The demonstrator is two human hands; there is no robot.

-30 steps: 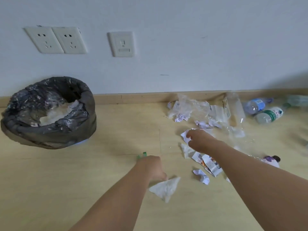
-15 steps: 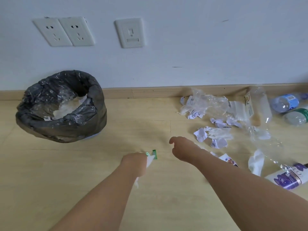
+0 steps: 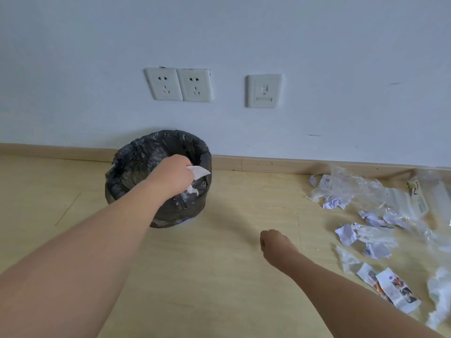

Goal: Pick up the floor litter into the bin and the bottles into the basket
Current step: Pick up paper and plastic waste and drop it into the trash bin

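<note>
A bin [image 3: 136,164] lined with a black plastic bag stands on the wooden floor against the wall. My left hand [image 3: 174,175] hovers over its opening, shut on a white tissue [image 3: 198,172] that sticks out to the right. My right hand [image 3: 274,243] is a loose fist low over the bare floor, right of the bin; I cannot tell whether anything is inside it. Crumpled paper scraps [image 3: 345,235], clear plastic wrap [image 3: 353,186] and a printed wrapper [image 3: 399,292] lie scattered at the right. No bottles or basket are in view.
A white wall with a wooden skirting board [image 3: 256,163] runs behind the bin. Two power sockets [image 3: 179,84] and a wall plate [image 3: 264,91] sit above it. Bare wooden floor [image 3: 219,276] stretches between the bin and the litter.
My left hand lifted the white tissue off the floor and carried it up over the bin. My right hand pulled back from the paper scraps. The view swung left, so the bottles left the frame.
</note>
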